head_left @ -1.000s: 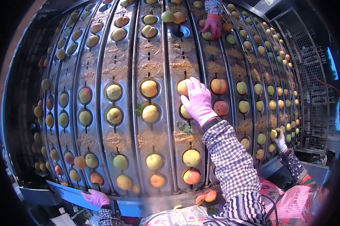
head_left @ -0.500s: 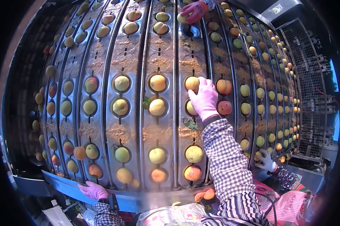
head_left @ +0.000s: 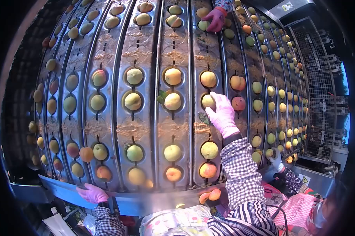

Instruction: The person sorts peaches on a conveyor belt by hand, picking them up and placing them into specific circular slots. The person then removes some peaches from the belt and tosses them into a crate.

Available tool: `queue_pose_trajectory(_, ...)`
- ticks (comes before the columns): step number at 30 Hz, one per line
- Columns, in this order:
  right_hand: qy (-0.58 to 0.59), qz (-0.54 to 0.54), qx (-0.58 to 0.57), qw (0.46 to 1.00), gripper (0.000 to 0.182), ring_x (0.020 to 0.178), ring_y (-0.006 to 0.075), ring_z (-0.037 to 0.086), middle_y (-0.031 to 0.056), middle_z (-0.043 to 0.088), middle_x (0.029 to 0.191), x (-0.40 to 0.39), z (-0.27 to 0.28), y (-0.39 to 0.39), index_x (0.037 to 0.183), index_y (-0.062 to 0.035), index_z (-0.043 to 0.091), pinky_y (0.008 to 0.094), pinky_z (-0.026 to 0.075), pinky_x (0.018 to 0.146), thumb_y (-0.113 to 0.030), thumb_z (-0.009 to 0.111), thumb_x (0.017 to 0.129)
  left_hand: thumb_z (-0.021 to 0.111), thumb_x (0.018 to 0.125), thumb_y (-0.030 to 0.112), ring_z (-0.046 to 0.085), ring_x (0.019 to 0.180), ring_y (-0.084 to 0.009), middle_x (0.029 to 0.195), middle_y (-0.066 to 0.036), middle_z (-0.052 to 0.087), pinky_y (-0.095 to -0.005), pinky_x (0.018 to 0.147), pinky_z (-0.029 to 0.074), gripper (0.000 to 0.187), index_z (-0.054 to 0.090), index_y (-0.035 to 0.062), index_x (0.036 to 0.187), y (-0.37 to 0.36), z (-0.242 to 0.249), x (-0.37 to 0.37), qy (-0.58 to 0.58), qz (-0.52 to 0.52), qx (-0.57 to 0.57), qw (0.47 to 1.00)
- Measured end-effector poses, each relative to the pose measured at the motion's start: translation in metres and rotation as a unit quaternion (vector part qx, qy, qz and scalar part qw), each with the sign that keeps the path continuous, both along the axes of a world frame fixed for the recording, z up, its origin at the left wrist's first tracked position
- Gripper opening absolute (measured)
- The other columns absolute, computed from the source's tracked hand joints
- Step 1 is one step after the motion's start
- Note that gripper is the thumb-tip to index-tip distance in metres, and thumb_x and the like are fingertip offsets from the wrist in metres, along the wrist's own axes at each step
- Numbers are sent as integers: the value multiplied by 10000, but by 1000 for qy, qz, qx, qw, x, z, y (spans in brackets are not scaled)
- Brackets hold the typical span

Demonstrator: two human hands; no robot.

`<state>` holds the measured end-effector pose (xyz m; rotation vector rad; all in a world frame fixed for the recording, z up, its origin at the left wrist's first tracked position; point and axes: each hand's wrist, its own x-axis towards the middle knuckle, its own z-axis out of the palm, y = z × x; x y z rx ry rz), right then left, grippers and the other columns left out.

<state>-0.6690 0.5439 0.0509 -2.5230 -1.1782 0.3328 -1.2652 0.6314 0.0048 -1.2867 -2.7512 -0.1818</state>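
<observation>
My right hand (head_left: 223, 114), in a pink glove, has its fingers on a yellow-green peach (head_left: 209, 101) in a metal cup, with the thumb at its lower side. Just above that cup lies an orange-yellow peach (head_left: 208, 79). My left hand (head_left: 93, 194), gloved in pink too, rests at the blue metal edge (head_left: 67, 192) at the lower left with fingers apart and holds nothing. A green peach (head_left: 135, 153) and an orange-red peach (head_left: 207, 170) sit in cups nearer to me.
Rows of metal trays (head_left: 135, 129) hold several peaches. A co-worker's pink-gloved hand (head_left: 216, 19) touches a peach at the top. Another co-worker's pale-gloved hand (head_left: 277, 160) is at the lower right. Cut fruit pieces (head_left: 210, 195) lie by the front edge.
My right hand has moved down from the upper peach to the lower one. The trays have shifted slightly in view. The co-worker's hand at the top has moved right, and a peach now fills the cup there.
</observation>
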Motion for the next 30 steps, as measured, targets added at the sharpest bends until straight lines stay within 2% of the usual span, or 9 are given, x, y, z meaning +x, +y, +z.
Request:
queue_pose_trajectory(2,104,-75,96,987,493,1105,335,642,160,650,1210,11,-19,-8,1319,-77,614,412,511,984,-288,739,891,457,1038,404,429,1399,-408,1533,-237,428,-500,1151,356,634,354,43,1549,8,-2,-15,3,-1,-5,1000)
queue_pose_trajectory(5,-24,-100,48,993,448,1062,322,666,159,659,1217,2,4,-2,1288,-61,631,395,525,961,-269,723,902,449,1042,415,424,1403,-402,1538,-232,421,-500,1152,356,636,349,52,1555,22,2,-24,3,6,-4,1000)
queue_pose_trajectory(8,56,-130,53,989,485,1134,327,631,146,637,1252,-6,8,5,1301,-75,617,408,505,997,-257,747,870,440,1046,423,414,1408,-402,1544,-233,411,-501,1154,352,643,335,58,1564,37,3,-39,3,8,-13,1000)
queue_pose_trajectory(11,-59,-62,-26,996,552,1197,336,592,138,617,1284,-22,3,9,1332,-98,594,427,483,1031,-244,776,831,440,1045,428,411,1408,-410,1546,-245,403,-504,1156,348,649,331,56,1566,46,3,-53,7,10,-20,1000)
queue_pose_trajectory(15,-66,-131,21,989,597,1217,346,581,155,610,1288,-33,-14,8,1341,-101,583,436,473,1044,-246,804,806,445,1041,439,407,1408,-422,1546,-258,397,-511,1158,341,662,327,53,1567,58,0,-72,0,-4,-6,1000)
queue_pose_trajectory(16,-25,-163,38,986,599,1205,348,588,159,610,1279,-35,-11,8,1330,-97,584,432,479,1034,-249,819,800,447,1041,440,408,1408,-422,1546,-257,398,-512,1158,341,664,328,54,1567,59,-1,-74,1,-3,-6,1000)
queue_pose_trajectory(20,-37,-139,37,989,606,1176,329,607,147,604,1276,-34,-13,0,1357,-110,574,413,497,1014,-211,812,809,452,1038,449,408,1409,-420,1546,-258,398,-515,1158,341,670,328,59,1568,59,-1,-73,8,2,-12,1000)
queue_pose_trajectory(23,55,-144,31,988,586,1187,326,602,135,596,1281,-31,4,3,1363,-114,574,402,489,1029,-178,792,823,453,1036,459,406,1410,-421,1545,-263,396,-516,1158,341,675,329,63,1569,61,-2,-75,12,5,-15,1000)
queue_pose_trajectory(30,-22,-64,2,998,506,1196,331,594,150,599,1263,-17,0,14,1279,-76,601,414,496,1013,-182,778,818,448,1034,478,403,1410,-428,1544,-270,393,-517,1156,339,687,326,69,1572,61,-2,-75,19,10,-25,999)
